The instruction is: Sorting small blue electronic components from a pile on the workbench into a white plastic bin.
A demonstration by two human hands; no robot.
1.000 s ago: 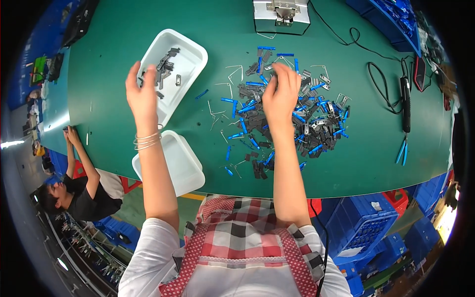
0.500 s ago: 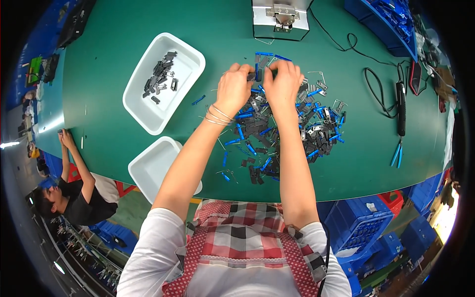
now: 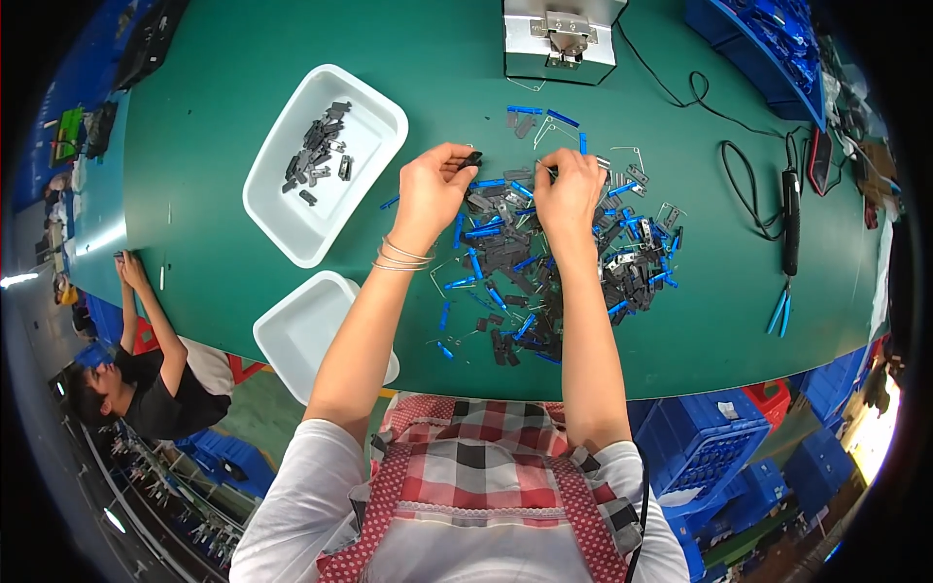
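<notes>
My left hand (image 3: 434, 191) pinches a small black plastic part (image 3: 471, 159) between thumb and fingertips, just off the far left of a loose pile. The pile (image 3: 510, 255) mixes black plastic pieces, blue strips, metal clips and bent wire springs. At its far edge, my right hand (image 3: 568, 199) has its fingers curled down and closed; what they grip, if anything, is hidden. Some blue strips (image 3: 562, 119) and thin wires lie just beyond that hand. To the left, a white tray (image 3: 366, 109) contains several black parts like the one in my left hand.
A second white tray (image 3: 296, 325) sits nearer on the left. Beyond the pile stands a metal fixture (image 3: 566, 41). On the right lie a corded black tool (image 3: 791, 223), a blue-handled tool (image 3: 780, 309) and a blue bin (image 3: 743, 53). A co-worker (image 3: 160, 384) is at far left.
My hands have come apart. The left has moved left with the black part; the right has shifted slightly right and nearer, over the pile's far edge.
</notes>
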